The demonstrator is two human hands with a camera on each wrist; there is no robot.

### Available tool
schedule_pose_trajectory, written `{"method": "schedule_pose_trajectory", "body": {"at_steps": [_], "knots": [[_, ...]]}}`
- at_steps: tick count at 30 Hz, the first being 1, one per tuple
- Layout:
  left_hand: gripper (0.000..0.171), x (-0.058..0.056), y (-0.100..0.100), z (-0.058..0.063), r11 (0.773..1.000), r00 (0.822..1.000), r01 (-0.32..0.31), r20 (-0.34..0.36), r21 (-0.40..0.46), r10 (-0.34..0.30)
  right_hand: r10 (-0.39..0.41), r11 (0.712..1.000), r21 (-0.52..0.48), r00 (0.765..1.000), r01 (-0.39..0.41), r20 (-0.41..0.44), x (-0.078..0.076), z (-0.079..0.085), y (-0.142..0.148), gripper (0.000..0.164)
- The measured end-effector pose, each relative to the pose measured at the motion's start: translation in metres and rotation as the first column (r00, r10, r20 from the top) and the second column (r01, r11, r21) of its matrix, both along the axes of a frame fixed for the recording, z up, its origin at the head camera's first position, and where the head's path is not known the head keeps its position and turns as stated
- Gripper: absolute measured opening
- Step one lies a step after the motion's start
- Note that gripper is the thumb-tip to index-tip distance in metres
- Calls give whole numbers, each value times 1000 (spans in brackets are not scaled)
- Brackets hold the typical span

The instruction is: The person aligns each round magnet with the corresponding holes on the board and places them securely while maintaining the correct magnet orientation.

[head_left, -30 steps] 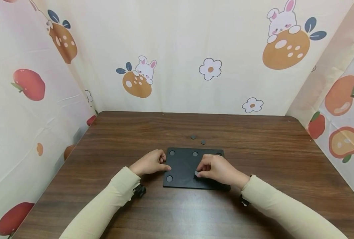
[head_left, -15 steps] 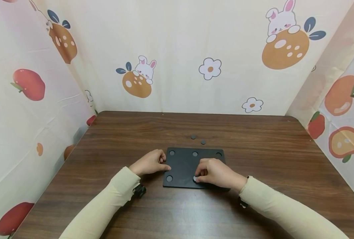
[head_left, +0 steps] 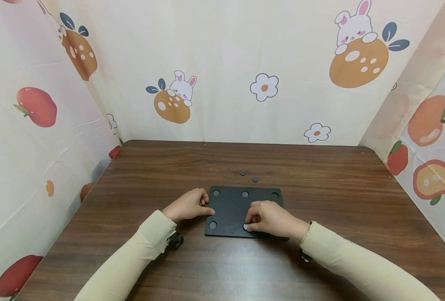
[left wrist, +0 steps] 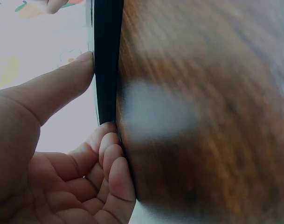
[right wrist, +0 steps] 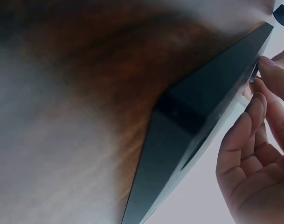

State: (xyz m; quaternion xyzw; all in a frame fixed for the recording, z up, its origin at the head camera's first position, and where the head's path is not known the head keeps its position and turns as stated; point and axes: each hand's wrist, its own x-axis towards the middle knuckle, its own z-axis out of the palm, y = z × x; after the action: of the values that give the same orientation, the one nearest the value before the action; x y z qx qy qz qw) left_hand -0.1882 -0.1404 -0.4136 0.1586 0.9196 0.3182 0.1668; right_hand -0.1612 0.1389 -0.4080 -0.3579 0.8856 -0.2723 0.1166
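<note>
I have a small, thin grey disc (head_left: 245, 226) pinched between thumb and finger of my right hand (head_left: 270, 217), its face pale in the light, near the middle of the front edge of a black board (head_left: 227, 209). The board is flat and rectangular, with round spots along its far and near sides. My left hand (head_left: 188, 205) grips its left side, thumb on top, other fingers curled against the rim. It lies about midway between the left and right edges of the brown desk (head_left: 222, 267). Two loose dark discs (head_left: 242, 172) sit between the board and the desk's far edge.
</note>
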Motion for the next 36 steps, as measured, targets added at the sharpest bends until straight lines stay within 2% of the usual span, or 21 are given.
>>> {"method": "schedule_pose_trajectory", "body": {"at_steps": [36], "knots": [[38,0,0,-2,1000,1000,-8,7,5,8,27,1000,13,999,-27,-32,0,-1,1,11]]}}
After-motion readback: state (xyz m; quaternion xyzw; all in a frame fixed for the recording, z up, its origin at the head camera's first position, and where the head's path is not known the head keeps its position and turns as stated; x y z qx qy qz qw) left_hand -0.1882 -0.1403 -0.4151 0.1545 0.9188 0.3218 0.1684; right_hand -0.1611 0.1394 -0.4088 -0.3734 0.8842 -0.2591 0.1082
